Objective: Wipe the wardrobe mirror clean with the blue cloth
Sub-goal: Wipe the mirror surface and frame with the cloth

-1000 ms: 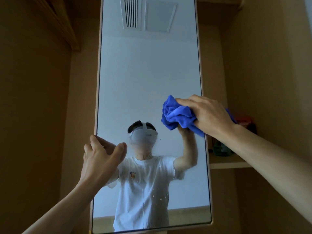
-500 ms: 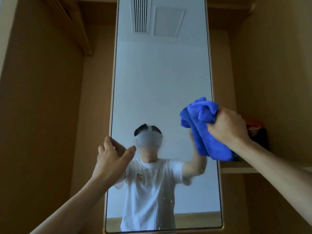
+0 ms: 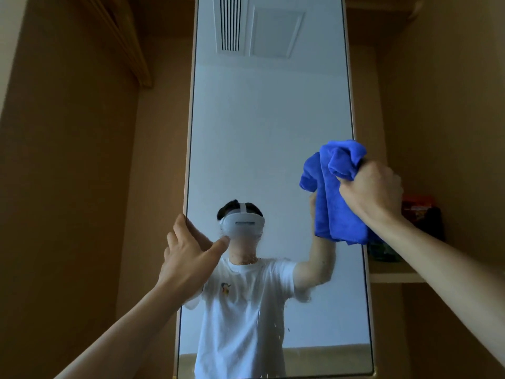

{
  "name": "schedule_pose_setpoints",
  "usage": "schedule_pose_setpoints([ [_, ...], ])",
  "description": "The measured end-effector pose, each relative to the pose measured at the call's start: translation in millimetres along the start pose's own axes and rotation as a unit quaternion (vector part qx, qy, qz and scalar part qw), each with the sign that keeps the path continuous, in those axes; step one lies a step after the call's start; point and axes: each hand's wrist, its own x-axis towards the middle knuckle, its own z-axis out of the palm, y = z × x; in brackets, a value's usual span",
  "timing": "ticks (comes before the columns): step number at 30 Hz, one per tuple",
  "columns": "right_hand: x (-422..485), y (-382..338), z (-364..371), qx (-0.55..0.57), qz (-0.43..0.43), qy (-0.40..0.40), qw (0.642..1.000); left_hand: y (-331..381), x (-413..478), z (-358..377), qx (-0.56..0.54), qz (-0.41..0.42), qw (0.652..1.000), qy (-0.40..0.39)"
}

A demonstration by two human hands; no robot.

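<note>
Fingers [image 3: 355,175] of right hand [image 3: 373,194] around blue cloth [image 3: 336,206], long axis vertical.

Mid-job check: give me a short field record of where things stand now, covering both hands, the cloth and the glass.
left hand: grips the left edge of the tall wood-framed wardrobe mirror, thumb on the glass
right hand: grips the bunched blue cloth
cloth position: by the mirror's right edge, apparently against the glass
glass: specks and droplets on the lower part; the upper part looks clean
pale shelf: dark items, too blurred to identify
</note>
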Motion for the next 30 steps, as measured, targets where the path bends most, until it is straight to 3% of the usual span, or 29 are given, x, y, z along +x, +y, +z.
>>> schedule_pose_setpoints([
  [3,-2,-13,5,0.011,-0.026,0.012,1.0,-3,1,0,-0.011,0.001,1.0,-0.008],
  [17,-53,-146,50,-0.018,-0.196,-0.074,0.978,-11,-6,-23,-0.144,0.016,0.985,-0.092],
  [30,-79,-202,71,-0.023,-0.221,-0.113,0.968,-17,-5,-28,-0.201,0.012,0.972,-0.118],
])
